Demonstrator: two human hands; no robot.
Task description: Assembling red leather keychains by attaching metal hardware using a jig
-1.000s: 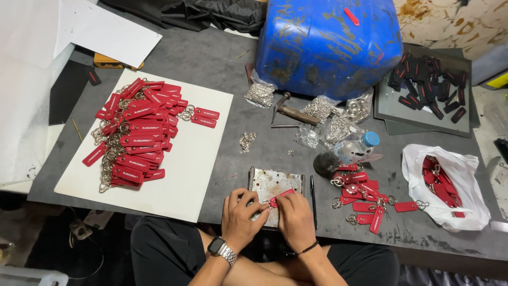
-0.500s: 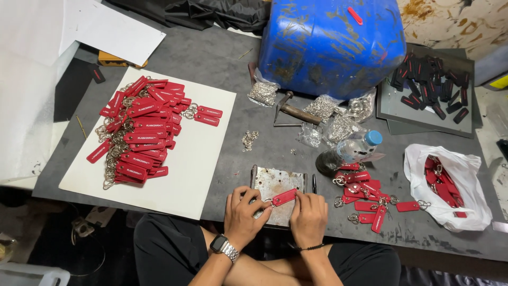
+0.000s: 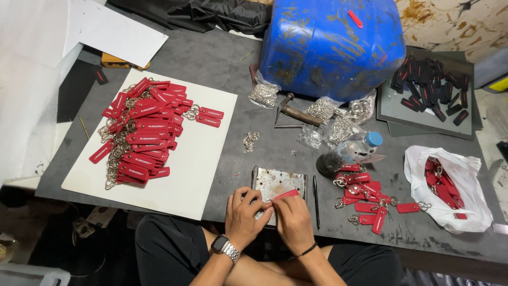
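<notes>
My left hand [image 3: 244, 214] and my right hand [image 3: 293, 222] meet over a small worn metal plate [image 3: 279, 182] at the table's near edge. Together they pinch one red key tag [image 3: 286, 195] with a small metal ring at its left end. A watch sits on my left wrist, a dark band on my right. A big pile of red key tags with rings [image 3: 140, 130] lies on a white board [image 3: 201, 164] to the left. A smaller heap of red tags [image 3: 368, 198] lies just right of my hands.
A blue plastic drum [image 3: 330, 45] stands at the back. Before it lie a hammer [image 3: 296, 114], bags of metal rings [image 3: 338, 124], a plastic bottle [image 3: 357, 147] and a pen [image 3: 315, 198]. Black tags [image 3: 431, 87] sit on a grey tray; a white bag [image 3: 450, 185] holds red tags.
The red tag has turned in my fingers and my hands have drawn closer together over the metal plate. The camera has shifted slightly.
</notes>
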